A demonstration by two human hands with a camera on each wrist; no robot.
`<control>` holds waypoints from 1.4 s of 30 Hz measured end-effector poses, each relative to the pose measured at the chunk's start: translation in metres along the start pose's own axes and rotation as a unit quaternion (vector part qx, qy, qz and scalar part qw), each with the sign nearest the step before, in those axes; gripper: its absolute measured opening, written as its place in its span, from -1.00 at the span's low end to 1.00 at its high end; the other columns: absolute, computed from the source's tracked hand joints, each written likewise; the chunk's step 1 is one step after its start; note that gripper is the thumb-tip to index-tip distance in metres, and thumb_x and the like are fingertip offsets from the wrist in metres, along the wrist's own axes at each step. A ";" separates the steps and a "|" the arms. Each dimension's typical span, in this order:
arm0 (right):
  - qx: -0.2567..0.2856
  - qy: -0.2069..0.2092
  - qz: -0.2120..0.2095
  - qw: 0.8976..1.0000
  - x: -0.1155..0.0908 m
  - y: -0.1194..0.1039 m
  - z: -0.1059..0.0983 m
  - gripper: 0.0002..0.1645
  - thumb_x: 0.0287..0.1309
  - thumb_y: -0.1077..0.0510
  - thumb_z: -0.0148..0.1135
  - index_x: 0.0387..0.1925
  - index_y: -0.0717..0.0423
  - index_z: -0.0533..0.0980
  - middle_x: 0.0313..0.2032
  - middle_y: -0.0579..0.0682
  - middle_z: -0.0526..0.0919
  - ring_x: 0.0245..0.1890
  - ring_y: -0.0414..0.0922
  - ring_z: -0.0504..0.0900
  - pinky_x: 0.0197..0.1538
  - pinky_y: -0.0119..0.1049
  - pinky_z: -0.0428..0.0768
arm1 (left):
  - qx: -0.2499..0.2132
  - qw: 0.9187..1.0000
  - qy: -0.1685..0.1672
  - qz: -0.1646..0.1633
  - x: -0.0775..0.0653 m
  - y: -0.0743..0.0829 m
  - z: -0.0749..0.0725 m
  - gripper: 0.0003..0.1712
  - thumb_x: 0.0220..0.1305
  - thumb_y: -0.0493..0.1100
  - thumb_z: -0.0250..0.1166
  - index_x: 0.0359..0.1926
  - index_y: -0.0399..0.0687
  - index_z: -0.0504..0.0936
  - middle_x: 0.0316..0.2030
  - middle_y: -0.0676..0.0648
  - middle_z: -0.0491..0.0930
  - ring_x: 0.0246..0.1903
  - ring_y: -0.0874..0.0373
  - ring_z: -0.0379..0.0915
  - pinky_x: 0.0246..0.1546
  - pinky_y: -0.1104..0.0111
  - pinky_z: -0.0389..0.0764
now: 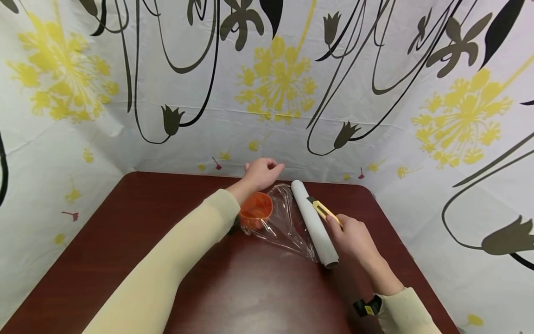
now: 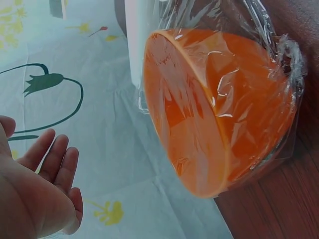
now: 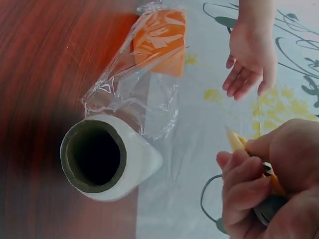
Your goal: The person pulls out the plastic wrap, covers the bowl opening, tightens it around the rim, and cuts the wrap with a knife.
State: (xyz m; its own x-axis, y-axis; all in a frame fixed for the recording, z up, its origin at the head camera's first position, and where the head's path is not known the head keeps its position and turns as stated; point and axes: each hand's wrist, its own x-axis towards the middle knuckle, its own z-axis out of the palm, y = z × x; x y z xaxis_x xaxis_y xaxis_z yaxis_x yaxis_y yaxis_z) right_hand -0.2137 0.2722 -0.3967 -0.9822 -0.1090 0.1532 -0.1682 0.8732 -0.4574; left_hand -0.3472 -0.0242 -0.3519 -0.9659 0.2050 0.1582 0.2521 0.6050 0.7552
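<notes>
An orange bowl (image 1: 255,208) stands on the table, covered in clear plastic wrap (image 1: 288,227) that stretches right to a white roll (image 1: 314,222) with a hollow tube core. In the left wrist view, wrinkled film lies over the side of the bowl (image 2: 249,104). My left hand (image 1: 263,171) is raised above and behind the bowl, holding nothing, its fingers relaxed in the left wrist view (image 2: 45,184). My right hand (image 1: 352,234) grips a yellow utility knife (image 1: 323,211), whose tip points over the roll. The knife's handle partly hides in my fingers in the right wrist view.
A dark red-brown wooden table (image 1: 258,287) lies beneath everything. Behind it and at the sides hangs a white cloth (image 1: 200,153) with yellow flowers and dark plant shapes. A black band with a small device (image 1: 367,306) is on my right wrist.
</notes>
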 end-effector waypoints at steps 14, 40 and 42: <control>0.071 -0.003 -0.020 0.997 0.018 0.011 0.006 -0.30 0.73 0.21 -0.15 0.70 0.39 0.02 -0.02 0.23 0.75 -0.17 0.04 0.66 -0.10 -0.08 0.63 | -0.094 0.996 -0.005 0.000 -0.026 -0.008 -0.024 -0.53 0.66 0.18 0.17 0.20 -0.02 0.76 0.24 -0.10 0.71 0.24 -0.07 0.61 0.28 -0.01 0.63; 0.036 -0.012 0.183 0.982 0.070 0.107 0.009 -0.38 0.61 0.05 0.09 0.39 0.49 0.44 0.12 0.46 0.67 -0.11 0.18 0.75 -0.25 -0.13 0.72 | -0.189 0.975 -0.108 -0.044 -0.071 -0.112 -0.028 0.18 0.44 0.09 0.47 0.78 -0.07 -0.07 0.75 -0.24 0.05 0.74 -0.20 -0.02 0.71 -0.13 0.13; 0.025 -0.020 0.185 0.982 0.072 0.113 0.012 -0.41 0.61 0.05 0.12 0.35 0.49 0.48 0.12 0.46 0.67 -0.08 0.21 0.74 -0.21 -0.09 0.73 | -0.187 0.972 -0.133 -0.045 -0.074 -0.119 -0.022 0.32 0.38 0.02 0.54 0.79 -0.06 -0.21 0.77 -0.23 -0.06 0.77 -0.20 -0.13 0.73 -0.14 0.06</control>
State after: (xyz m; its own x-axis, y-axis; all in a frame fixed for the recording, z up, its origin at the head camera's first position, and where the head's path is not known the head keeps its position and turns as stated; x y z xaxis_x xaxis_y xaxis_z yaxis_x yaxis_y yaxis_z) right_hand -0.3045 0.3573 -0.4477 -0.9794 0.1909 -0.0660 0.1972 0.8329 -0.5171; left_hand -0.3076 -0.1285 -0.4396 -0.9211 0.3859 -0.0522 0.0797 0.3180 0.9447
